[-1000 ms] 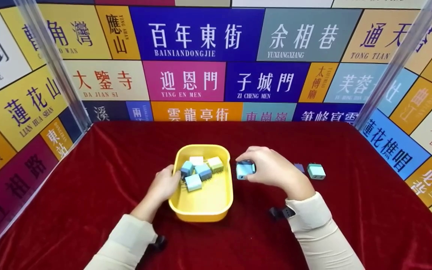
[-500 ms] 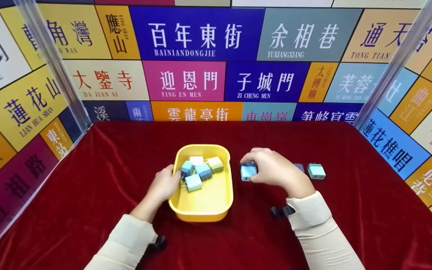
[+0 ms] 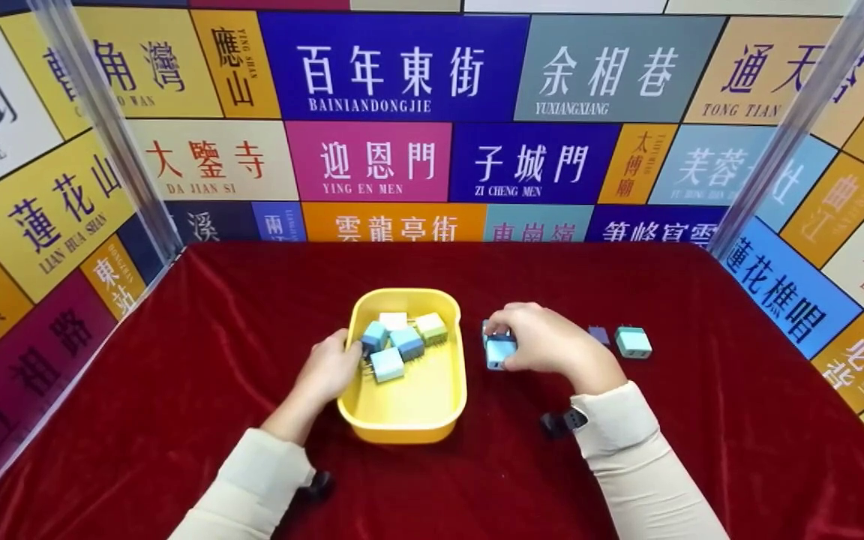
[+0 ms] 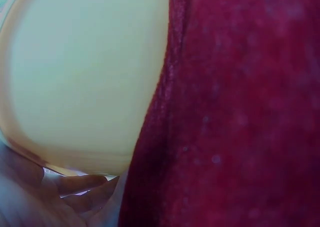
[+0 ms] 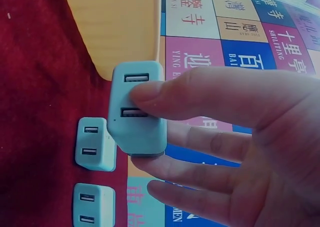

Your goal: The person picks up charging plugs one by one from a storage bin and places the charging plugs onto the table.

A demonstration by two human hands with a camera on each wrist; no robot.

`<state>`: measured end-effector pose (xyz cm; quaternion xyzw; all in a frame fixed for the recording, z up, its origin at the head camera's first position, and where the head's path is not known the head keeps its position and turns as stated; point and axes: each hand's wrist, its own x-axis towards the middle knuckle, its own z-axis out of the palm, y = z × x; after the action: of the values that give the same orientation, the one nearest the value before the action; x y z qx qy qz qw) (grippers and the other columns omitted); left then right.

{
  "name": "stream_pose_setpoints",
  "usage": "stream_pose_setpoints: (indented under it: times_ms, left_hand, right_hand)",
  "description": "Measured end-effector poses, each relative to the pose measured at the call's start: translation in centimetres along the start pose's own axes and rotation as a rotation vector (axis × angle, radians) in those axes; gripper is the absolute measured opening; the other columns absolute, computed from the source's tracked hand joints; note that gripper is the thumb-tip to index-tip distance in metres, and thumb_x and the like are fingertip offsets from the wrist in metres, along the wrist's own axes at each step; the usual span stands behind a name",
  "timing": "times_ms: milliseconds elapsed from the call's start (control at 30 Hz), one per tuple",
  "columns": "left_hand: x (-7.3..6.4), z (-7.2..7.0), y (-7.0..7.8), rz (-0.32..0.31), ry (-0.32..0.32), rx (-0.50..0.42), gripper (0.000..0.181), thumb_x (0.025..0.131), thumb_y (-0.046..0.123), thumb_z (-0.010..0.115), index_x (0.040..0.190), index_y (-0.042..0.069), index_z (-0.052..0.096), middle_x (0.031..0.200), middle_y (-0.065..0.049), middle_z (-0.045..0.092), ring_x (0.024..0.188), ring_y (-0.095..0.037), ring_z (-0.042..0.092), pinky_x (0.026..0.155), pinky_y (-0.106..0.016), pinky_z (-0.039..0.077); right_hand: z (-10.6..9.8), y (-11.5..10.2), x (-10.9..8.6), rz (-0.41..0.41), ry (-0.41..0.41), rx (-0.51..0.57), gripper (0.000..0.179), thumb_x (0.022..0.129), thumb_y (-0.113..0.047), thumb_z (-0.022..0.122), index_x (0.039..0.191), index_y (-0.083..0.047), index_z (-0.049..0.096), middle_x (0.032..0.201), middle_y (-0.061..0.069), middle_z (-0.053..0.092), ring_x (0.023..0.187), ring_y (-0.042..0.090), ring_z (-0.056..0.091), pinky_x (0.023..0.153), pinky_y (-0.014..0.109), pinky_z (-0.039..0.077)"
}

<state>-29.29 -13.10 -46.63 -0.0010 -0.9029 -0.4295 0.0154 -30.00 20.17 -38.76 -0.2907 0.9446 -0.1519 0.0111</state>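
Observation:
My left hand (image 3: pixel 332 365) grips the left wall of a yellow plastic bin (image 3: pixel 402 433); in the left wrist view its fingers (image 4: pixel 82 184) lie at the bin's edge. Several USB chargers sit in the bin, among them a pale blue charger (image 3: pixel 387 366) and a yellow-green charger (image 3: pixel 432 328). Just right of the bin, my right hand (image 3: pixel 552 341) pinches a light blue USB charger (image 3: pixel 501 355). In the right wrist view, the thumb presses on the two-port face of this charger (image 5: pixel 137 129), and the fingers are behind it. Light blue also shows past the fingertips in the head view.
Right of my right hand, a purple charger (image 3: pixel 598 334), partly hidden, and a mint green charger (image 3: pixel 633 343) sit on the dark red velvet cloth (image 3: pixel 492 480). Panels printed with large characters (image 3: pixel 394 67) stand behind and at both sides of the table.
My right hand has shifted slightly right and toward my body with the light blue charger, away from the bin. The left hand and the bin have stayed in place.

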Motion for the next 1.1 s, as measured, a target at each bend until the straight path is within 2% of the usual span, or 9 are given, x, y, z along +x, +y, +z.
stream_pose_setpoints:
  times_ms: [133, 333, 667, 1100]
  left_hand:
    - [-0.1, 0.0, 0.0, 0.001, 0.001, 0.006, 0.037, 0.108, 0.022, 0.050, 0.131, -0.003, 0.065, 0.122, -0.022, 0.070, 0.110, -0.033, 0.067, 0.099, -0.051, 0.054]
    - [-0.1, 0.0, 0.1, -0.002, 0.004, 0.001, 0.037, 0.107, 0.022, 0.050, 0.131, -0.002, 0.066, 0.121, -0.021, 0.071, 0.108, -0.032, 0.067, 0.097, -0.049, 0.055]
    - [-0.1, -0.1, 0.2, -0.011, -0.009, -0.008, 0.037, 0.108, 0.022, 0.049, 0.132, -0.002, 0.065, 0.121, -0.020, 0.071, 0.107, -0.031, 0.068, 0.095, -0.048, 0.056]
    - [-0.1, -0.1, 0.1, -0.014, -0.007, -0.021, 0.036, 0.108, 0.021, 0.049, 0.130, -0.002, 0.065, 0.119, -0.020, 0.070, 0.106, -0.030, 0.067, 0.095, -0.048, 0.056]
  right_hand:
    - [0.3, 0.2, 0.0, 0.035, -0.030, -0.013, 0.040, 0.081, -0.009, 0.086, 0.119, -0.008, 0.078, 0.112, 0.008, 0.069, 0.101, 0.027, 0.060, 0.091, 0.044, 0.055]
    - [0.9, 0.7, 0.2, 0.064, -0.068, -0.011, 0.034, 0.082, -0.010, 0.088, 0.115, -0.007, 0.079, 0.111, 0.007, 0.069, 0.100, 0.025, 0.060, 0.091, 0.045, 0.056]
    - [1.9, 0.9, 0.7, 0.091, -0.123, 0.022, 0.041, 0.081, -0.007, 0.088, 0.121, -0.003, 0.076, 0.122, 0.012, 0.070, 0.109, 0.030, 0.062, 0.098, 0.048, 0.055]
    - [2.7, 1.8, 1.1, 0.072, -0.134, 0.025, 0.043, 0.077, -0.006, 0.091, 0.118, -0.003, 0.078, 0.117, 0.012, 0.075, 0.107, 0.029, 0.067, 0.096, 0.048, 0.057]
